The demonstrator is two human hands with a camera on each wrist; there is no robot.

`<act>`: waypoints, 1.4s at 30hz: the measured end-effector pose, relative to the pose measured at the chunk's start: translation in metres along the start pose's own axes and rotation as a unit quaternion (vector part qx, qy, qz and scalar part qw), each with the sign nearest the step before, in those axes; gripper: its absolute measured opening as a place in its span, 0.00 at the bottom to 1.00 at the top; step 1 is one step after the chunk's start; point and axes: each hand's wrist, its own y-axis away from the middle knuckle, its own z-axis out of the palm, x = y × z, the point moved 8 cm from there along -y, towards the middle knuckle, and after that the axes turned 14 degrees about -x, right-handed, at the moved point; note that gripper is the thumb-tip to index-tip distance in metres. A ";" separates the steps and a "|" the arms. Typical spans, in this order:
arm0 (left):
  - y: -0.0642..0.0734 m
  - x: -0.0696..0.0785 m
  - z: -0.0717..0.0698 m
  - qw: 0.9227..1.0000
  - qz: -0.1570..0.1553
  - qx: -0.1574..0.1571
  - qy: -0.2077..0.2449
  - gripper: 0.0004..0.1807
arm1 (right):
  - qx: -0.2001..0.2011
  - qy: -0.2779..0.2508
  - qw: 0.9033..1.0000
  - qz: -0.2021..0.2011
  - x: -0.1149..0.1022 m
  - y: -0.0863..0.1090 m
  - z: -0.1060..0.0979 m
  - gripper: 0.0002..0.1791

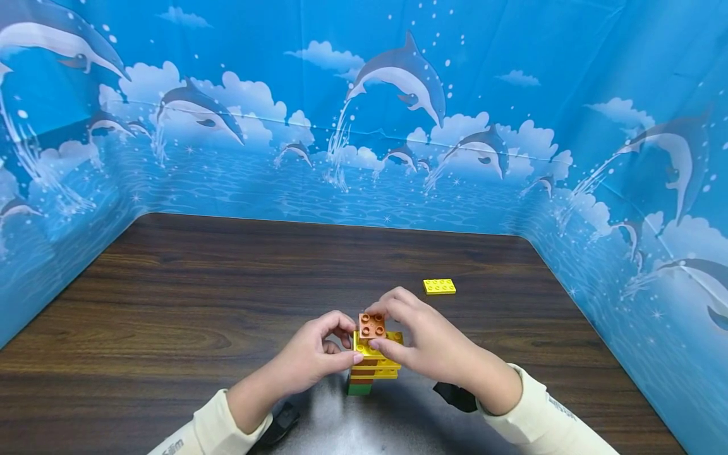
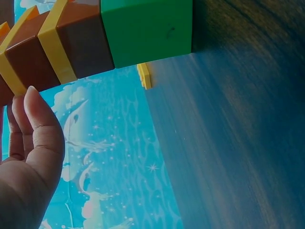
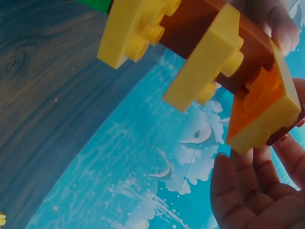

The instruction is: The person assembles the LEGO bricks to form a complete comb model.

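Observation:
A tower of toy building bricks stands on the table before me, with a green brick (image 1: pixel 359 390) at its foot. Above it, brown bricks (image 2: pixel 86 40) alternate with yellow plates (image 3: pixel 205 67) that stick out to the right. My right hand (image 1: pixel 426 332) pinches a brown two-by-two brick (image 1: pixel 372 326), which sits tilted over the top yellow plate (image 1: pixel 364 347). On the tower's left side, my left hand (image 1: pixel 313 351) holds the upper part, thumb at the front corner of the top plate and fingers curled behind.
A loose yellow plate (image 1: pixel 440 287) with two rows of studs lies beyond my right hand on the dark wooden table (image 1: pixel 199 284). A blue curtain with dolphins (image 1: pixel 318 177) encloses the table's back and sides. Dark straps (image 1: pixel 282 424) show at both wrists.

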 end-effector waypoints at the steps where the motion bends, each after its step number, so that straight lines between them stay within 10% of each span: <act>1: 0.000 0.000 0.000 1.000 -0.001 0.000 -0.003 0.17 | -0.003 -0.001 1.000 0.001 0.000 0.000 0.001 0.18; 42: 0.002 -0.001 -0.001 0.999 -0.012 0.004 -0.033 0.20 | 0.004 0.027 1.000 -0.001 -0.003 0.001 0.012 0.18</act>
